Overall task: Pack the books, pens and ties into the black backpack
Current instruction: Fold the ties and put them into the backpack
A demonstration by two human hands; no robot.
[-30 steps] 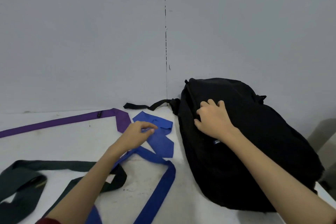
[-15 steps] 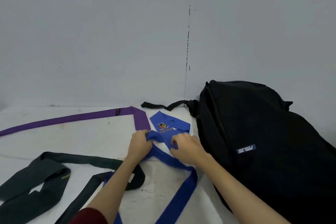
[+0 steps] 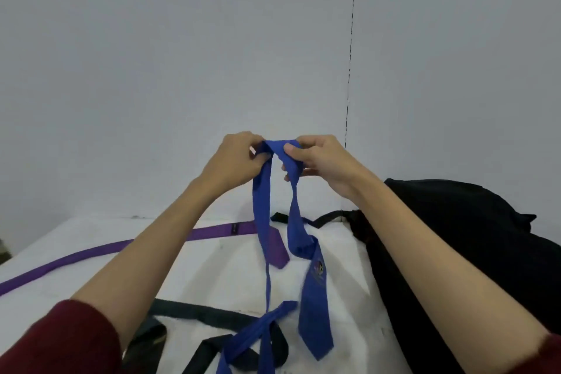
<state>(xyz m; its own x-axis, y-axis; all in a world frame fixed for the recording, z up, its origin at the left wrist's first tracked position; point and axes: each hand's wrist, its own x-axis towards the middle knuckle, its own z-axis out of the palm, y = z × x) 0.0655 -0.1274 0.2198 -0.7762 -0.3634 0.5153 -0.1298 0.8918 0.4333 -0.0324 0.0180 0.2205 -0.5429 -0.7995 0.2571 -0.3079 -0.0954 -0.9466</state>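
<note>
A blue tie (image 3: 314, 307) with a small crest hangs in the air from both my hands, held up in front of the wall. My left hand (image 3: 233, 161) pinches its fold on the left and my right hand (image 3: 321, 159) pinches it on the right. Its two ends dangle down to the white table (image 3: 212, 270). The black backpack (image 3: 473, 252) lies on the table at the right, under my right forearm. A purple tie (image 3: 91, 253) stretches across the table's left. A dark green tie (image 3: 200, 314) lies curled near the front.
A grey wall (image 3: 182, 70) rises right behind the table. The backpack's black strap (image 3: 321, 218) trails along the table's back edge. No books or pens are in view.
My right hand left the backpack and joined my left hand on the blue tie. Both hands then lifted the tie off the table, high in front of the wall.
</note>
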